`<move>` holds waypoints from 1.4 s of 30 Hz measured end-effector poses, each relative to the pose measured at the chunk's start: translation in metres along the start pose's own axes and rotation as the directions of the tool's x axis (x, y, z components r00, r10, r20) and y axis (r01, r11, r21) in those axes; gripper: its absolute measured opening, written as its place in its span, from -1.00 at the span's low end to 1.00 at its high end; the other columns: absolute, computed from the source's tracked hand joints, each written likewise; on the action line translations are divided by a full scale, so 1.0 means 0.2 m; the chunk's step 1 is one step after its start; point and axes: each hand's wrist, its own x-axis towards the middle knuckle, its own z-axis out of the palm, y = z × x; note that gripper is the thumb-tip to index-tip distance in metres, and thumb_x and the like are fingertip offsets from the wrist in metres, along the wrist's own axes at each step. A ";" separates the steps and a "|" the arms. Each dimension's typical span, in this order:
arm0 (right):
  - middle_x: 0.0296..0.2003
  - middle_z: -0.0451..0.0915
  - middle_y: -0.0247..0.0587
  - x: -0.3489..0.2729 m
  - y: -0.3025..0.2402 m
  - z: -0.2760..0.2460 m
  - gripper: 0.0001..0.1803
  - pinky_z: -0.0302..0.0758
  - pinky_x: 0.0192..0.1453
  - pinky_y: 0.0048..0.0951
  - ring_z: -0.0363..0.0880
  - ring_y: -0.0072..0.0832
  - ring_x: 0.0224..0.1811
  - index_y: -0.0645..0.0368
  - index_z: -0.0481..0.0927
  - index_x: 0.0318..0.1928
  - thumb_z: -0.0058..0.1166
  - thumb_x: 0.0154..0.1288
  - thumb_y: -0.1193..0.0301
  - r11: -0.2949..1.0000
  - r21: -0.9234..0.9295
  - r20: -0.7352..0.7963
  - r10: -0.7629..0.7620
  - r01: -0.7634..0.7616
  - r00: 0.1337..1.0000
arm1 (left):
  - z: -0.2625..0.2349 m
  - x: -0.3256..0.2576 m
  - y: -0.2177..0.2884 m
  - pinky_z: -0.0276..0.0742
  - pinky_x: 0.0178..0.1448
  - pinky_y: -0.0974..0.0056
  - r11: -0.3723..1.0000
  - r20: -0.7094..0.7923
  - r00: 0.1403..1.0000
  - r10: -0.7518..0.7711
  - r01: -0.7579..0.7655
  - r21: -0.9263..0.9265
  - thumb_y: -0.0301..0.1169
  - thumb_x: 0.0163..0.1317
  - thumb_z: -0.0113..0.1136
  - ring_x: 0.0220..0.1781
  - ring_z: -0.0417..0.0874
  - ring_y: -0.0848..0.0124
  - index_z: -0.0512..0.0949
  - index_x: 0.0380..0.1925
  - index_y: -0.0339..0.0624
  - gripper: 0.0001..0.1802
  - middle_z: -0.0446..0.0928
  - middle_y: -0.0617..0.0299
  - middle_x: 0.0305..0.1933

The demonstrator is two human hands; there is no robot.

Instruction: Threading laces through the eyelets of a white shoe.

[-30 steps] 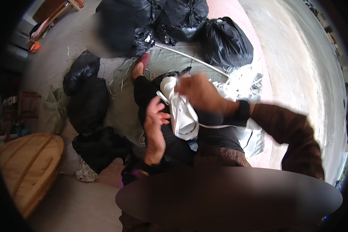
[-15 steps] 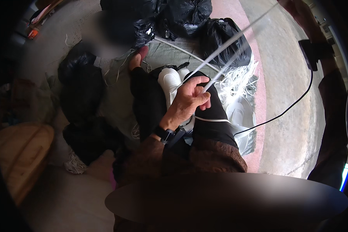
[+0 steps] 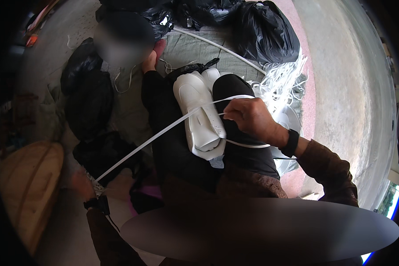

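Your right hand (image 3: 252, 120) pinches a white plastic strap (image 3: 164, 133) against the stack of white moulded pieces (image 3: 199, 115) resting on your lap. Your left hand (image 3: 83, 184), blurred, grips the strap's far end, pulled taut. Black bags (image 3: 261, 33) lie ahead on the floor.

We see a stack of white moulded pieces (image 3: 200, 116) lying on the lap, a white strap (image 3: 159, 136) stretched taut leftward across it

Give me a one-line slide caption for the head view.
Seated person's left hand pulls a white strap taut while the right hand pinches it over stacked white moulded pieces on the lap.
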 end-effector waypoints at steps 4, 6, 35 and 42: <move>-0.45 0.68 -0.12 0.16 0.01 0.15 -0.92 0.59 -0.28 -0.17 0.68 -0.10 -0.39 0.17 0.67 -0.38 0.24 0.17 0.43 1.000 0.008 0.057 0.026 -0.027 0.998 | -0.17 0.01 -0.36 0.48 -0.09 0.05 0.879 -0.046 0.993 0.110 -0.076 0.470 -0.34 0.41 -0.10 -0.14 0.62 -0.07 0.58 -0.34 -0.24 -0.71 0.60 -0.06 -0.25; -0.48 0.67 -0.08 0.12 0.03 0.10 -0.95 0.60 -0.31 -0.30 0.71 -0.19 -0.42 0.21 0.70 -0.35 0.24 0.19 0.50 1.000 0.019 -0.003 0.004 -0.003 1.000 | -0.35 0.13 -0.43 0.47 -0.09 0.02 0.874 -0.043 0.996 -0.078 0.089 0.477 -0.34 0.43 -0.11 -0.12 0.63 -0.06 0.59 -0.28 -0.23 -0.71 0.61 -0.07 -0.20; -0.44 0.48 -0.18 0.28 -0.08 0.30 -0.87 0.49 -0.36 -0.19 0.57 -0.14 -0.38 0.18 0.52 -0.32 0.21 0.14 0.58 0.945 -0.289 0.191 -0.100 0.154 0.976 | 0.52 0.11 1.66 0.49 -0.33 0.05 0.830 0.274 0.892 0.359 -0.171 -0.530 -0.44 0.23 0.16 -0.43 0.61 0.03 0.53 -0.48 -0.24 -0.86 0.54 0.04 -0.50; -0.42 0.51 -0.20 0.29 -0.07 0.29 -0.81 0.53 -0.34 -0.20 0.60 -0.17 -0.32 0.18 0.54 -0.35 0.22 -0.04 0.58 0.945 -0.267 0.175 -0.147 0.190 0.974 | 0.56 0.23 1.70 0.42 -0.38 -0.01 0.687 0.119 0.737 0.666 -0.542 -0.484 -0.52 0.01 0.17 -0.48 0.54 -0.02 0.46 -0.57 -0.25 -0.92 0.47 -0.02 -0.55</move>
